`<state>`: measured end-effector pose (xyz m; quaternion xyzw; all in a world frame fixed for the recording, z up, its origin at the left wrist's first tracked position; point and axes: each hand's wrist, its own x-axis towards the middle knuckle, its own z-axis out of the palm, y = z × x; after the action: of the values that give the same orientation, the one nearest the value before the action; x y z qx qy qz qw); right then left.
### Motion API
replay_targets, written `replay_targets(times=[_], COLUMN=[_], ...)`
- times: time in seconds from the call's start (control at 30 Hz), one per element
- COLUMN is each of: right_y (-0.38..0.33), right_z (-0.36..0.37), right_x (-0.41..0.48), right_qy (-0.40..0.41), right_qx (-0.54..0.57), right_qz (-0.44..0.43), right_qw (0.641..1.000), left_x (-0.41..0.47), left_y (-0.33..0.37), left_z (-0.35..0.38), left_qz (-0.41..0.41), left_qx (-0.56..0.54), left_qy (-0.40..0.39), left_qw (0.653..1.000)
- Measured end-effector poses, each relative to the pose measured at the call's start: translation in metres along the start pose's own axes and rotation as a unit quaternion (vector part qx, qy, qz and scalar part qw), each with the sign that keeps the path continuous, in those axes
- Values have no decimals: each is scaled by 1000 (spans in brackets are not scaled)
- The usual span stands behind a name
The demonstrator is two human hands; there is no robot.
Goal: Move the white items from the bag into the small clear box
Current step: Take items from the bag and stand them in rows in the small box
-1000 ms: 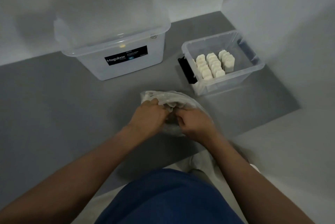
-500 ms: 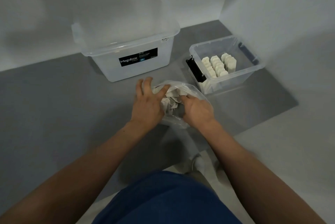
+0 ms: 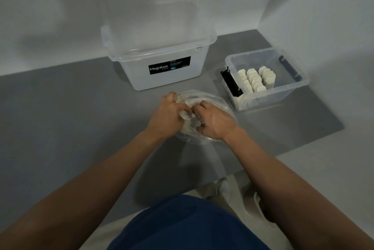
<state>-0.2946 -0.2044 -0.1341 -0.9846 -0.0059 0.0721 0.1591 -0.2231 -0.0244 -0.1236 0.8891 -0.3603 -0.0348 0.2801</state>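
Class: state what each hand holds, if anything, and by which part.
Left hand and right hand both grip the clear bag by its crumpled open mouth, one on each side.

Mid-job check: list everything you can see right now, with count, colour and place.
bag: one, clear plastic with pale contents, centre of the mat, in front of both boxes
white items: three rows, exact count unclear, white, standing in the small clear box
small clear box: one, clear, open top, right, near the wall corner
black clip: one, black, on the small clear box's left end
large box: one, clear with a black Megabox label, behind the bag, by the back wall
mat: one, grey, under everything
shoes: two, white, bottom
left hand, right hand: both grip the bag
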Motion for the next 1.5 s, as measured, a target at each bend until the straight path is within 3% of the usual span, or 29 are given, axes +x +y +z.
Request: replay_targets(times=[0.1,0.23,0.33,0.47,0.57,0.7,0.9,1.03,1.23,1.37,1.5], right_y=[2,-4,-2,5,8,6,-2,-9,-7,-9,-10], right_z=[6,14,9,1,1,8,13,21,27,13,-8], right_x=[-2,-2,-4,-9,-14,-24,-34,-38,-41,-45,-51], right_qy=[-18,-41,-43,-24,23,84,44,80,158,175,201], right_qx=[12,-49,-23,8,35,19,-16,-39,-79,35,206], right_qz=[-30,-74,-39,-7,-14,-29,-46,-65,-66,58,124], right_qw=[999,995,998,1000,999,996,998,994,982,982,950], left_x=[-1,-2,-2,0,-2,-3,5,12,14,14,14], left_y=[1,5,8,9,10,9,0,1,-2,-7,-2], left_z=[2,6,5,4,4,6,16,17,20,18,6], left_qz=[-42,-34,-44,-40,35,170,127,115,114,45,2], left_qx=[28,61,56,68,119,213,263,229,133,4,-106], left_qy=[-57,-35,2,-11,22,51,-44,-56,3,32,46], left_qw=[997,997,997,997,992,961,955,965,984,998,993])
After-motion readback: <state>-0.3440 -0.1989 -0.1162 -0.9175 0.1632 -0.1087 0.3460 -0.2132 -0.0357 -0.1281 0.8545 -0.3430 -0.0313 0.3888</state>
